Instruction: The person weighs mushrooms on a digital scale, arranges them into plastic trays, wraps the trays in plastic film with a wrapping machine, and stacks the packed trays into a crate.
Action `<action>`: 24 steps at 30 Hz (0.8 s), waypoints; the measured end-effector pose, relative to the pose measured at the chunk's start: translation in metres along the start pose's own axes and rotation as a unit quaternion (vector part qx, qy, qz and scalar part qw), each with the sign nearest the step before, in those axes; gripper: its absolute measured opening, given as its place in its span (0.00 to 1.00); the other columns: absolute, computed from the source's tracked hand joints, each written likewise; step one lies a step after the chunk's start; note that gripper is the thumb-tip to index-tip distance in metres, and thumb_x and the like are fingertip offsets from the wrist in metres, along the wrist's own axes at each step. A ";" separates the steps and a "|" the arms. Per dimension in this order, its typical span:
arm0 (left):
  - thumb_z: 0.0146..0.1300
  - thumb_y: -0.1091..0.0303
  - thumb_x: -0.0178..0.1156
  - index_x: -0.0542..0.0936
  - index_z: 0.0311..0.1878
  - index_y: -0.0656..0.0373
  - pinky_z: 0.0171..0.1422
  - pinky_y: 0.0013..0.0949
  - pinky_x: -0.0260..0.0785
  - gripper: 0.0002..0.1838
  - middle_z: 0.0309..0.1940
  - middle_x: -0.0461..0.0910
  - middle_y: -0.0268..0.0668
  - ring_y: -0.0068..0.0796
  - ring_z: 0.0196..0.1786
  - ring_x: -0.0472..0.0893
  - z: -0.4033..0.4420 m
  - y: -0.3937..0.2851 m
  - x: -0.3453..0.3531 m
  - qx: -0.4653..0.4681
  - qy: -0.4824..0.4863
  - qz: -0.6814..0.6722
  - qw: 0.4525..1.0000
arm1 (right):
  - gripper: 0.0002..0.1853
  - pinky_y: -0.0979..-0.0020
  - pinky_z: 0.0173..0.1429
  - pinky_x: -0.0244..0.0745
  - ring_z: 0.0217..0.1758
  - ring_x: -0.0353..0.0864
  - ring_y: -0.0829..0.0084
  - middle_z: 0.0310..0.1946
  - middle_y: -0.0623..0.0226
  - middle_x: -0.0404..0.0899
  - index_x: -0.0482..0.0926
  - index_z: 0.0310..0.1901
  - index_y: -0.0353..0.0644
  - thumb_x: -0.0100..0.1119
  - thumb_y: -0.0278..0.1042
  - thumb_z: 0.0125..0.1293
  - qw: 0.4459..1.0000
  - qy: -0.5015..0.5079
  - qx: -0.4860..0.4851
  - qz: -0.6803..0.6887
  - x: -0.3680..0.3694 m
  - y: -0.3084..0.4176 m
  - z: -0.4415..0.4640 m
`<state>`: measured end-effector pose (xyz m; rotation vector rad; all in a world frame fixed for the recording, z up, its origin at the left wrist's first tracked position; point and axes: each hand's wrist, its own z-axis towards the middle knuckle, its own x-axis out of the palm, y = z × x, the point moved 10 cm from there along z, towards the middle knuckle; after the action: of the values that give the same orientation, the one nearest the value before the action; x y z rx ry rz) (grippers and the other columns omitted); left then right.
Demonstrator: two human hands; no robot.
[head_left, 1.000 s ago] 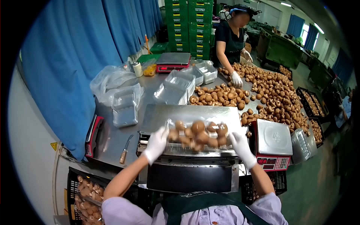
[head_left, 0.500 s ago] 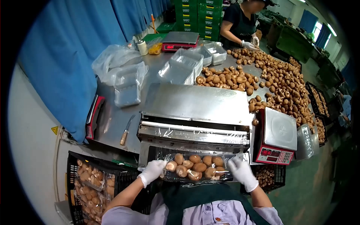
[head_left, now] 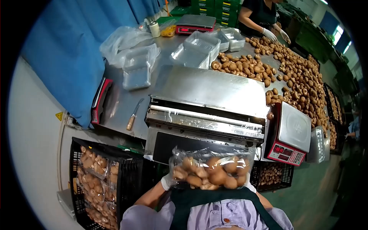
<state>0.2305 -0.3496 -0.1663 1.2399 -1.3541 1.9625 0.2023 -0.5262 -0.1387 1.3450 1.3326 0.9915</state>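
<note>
A clear tray of brown mushrooms point(head_left: 214, 172), covered in shiny film, is lifted close to my apron and tilted towards me. At its left end is my left hand point(head_left: 167, 182) in a white glove, gripping the pack, with the fingers mostly hidden behind it. My right hand point(head_left: 250, 187), gloved too, holds the opposite end; only a sliver of it shows. Just beyond the pack stands the film-wrapping machine point(head_left: 207, 124), with its white film roller point(head_left: 191, 115) and a dark flat plate point(head_left: 176, 147) at the front.
Left of the machine lies a knife point(head_left: 132, 119). A black crate point(head_left: 120, 184) at lower left holds wrapped mushroom packs. To the right are a red scale point(head_left: 287, 142) and loose mushrooms point(head_left: 303, 84). Empty trays point(head_left: 199, 48) are stacked behind. A co-worker point(head_left: 260, 17) stands at the far side.
The mushroom tray has come off the machine's front plate, up and nearer to me, and now tilts. Both my hands have moved from its film edges to behind its ends. The view has shifted.
</note>
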 end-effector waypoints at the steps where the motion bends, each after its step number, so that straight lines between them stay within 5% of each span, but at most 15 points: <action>1: 0.70 0.63 0.49 0.69 0.55 0.65 0.59 0.37 0.70 0.17 0.42 0.77 0.42 0.34 0.49 0.78 0.025 -0.002 0.025 -0.013 0.028 -0.026 0.999 | 0.12 0.73 0.45 0.73 0.41 0.78 0.72 0.42 0.55 0.79 0.76 0.44 0.36 0.50 0.37 0.70 1.000 0.003 -0.001 -0.008 -0.002 0.009 0.004; 11: 0.71 0.64 0.47 0.70 0.56 0.64 0.55 0.33 0.71 0.16 0.43 0.77 0.40 0.30 0.46 0.79 0.029 0.012 0.054 0.008 0.062 0.033 0.998 | 0.12 0.75 0.45 0.72 0.41 0.77 0.75 0.39 0.58 0.79 0.77 0.38 0.38 0.46 0.37 0.71 0.989 0.049 -0.123 -0.062 0.027 0.087 0.004; 14: 0.71 0.65 0.47 0.71 0.56 0.64 0.54 0.32 0.72 0.16 0.44 0.77 0.39 0.29 0.45 0.79 0.029 0.017 0.061 0.029 0.044 0.064 0.997 | 0.13 0.75 0.45 0.72 0.41 0.76 0.75 0.38 0.59 0.79 0.77 0.36 0.39 0.45 0.37 0.71 0.983 0.047 -0.091 0.152 0.011 0.082 0.021; 15: 0.71 0.65 0.47 0.71 0.56 0.64 0.53 0.32 0.72 0.16 0.44 0.77 0.39 0.29 0.45 0.79 0.029 0.018 0.064 0.038 0.038 0.073 0.996 | 0.16 0.73 0.45 0.74 0.42 0.77 0.71 0.42 0.63 0.79 0.76 0.33 0.44 0.43 0.44 0.72 0.925 0.052 -0.055 0.373 -0.016 0.025 0.048; 17: 0.72 0.65 0.46 0.71 0.56 0.63 0.52 0.31 0.72 0.15 0.44 0.77 0.39 0.28 0.44 0.79 0.032 0.024 0.069 0.053 0.025 0.089 0.994 | 0.19 0.73 0.47 0.75 0.45 0.77 0.68 0.45 0.65 0.78 0.77 0.34 0.45 0.43 0.50 0.72 0.827 0.176 -0.083 0.528 -0.020 0.059 0.059; 19: 0.72 0.65 0.46 0.71 0.56 0.63 0.52 0.30 0.72 0.15 0.44 0.77 0.38 0.28 0.44 0.79 0.035 0.031 0.074 0.071 0.009 0.106 0.992 | 0.21 0.52 0.52 0.76 0.47 0.75 0.62 0.43 0.57 0.78 0.79 0.37 0.44 0.45 0.54 0.70 0.758 0.333 -0.129 0.546 0.006 0.102 0.049; 22: 0.72 0.66 0.45 0.71 0.56 0.63 0.50 0.29 0.72 0.15 0.45 0.77 0.37 0.27 0.43 0.80 0.035 0.045 0.078 0.087 -0.034 0.151 0.984 | 0.19 0.56 0.46 0.77 0.46 0.75 0.60 0.43 0.55 0.74 0.74 0.44 0.43 0.45 0.53 0.71 0.655 0.532 0.004 0.537 0.057 0.129 0.002; 23: 0.72 0.66 0.45 0.71 0.56 0.63 0.50 0.29 0.72 0.15 0.45 0.77 0.37 0.26 0.43 0.80 0.033 0.051 0.077 0.089 -0.059 0.172 0.979 | 0.19 0.58 0.44 0.77 0.45 0.75 0.60 0.43 0.54 0.73 0.72 0.47 0.43 0.45 0.52 0.71 0.440 0.581 0.285 0.623 0.074 0.123 -0.033; 24: 0.72 0.66 0.45 0.72 0.56 0.63 0.50 0.28 0.73 0.15 0.45 0.77 0.37 0.26 0.42 0.80 0.028 0.057 0.075 0.087 -0.085 0.204 0.971 | 0.19 0.59 0.42 0.78 0.45 0.75 0.59 0.43 0.54 0.71 0.70 0.49 0.43 0.44 0.52 0.71 0.156 0.485 0.571 0.644 0.079 0.122 -0.069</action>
<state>0.1617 -0.4076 -0.1268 1.3146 -1.6600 2.3401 0.1663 -0.4345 -0.0111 3.9254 1.4906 2.5049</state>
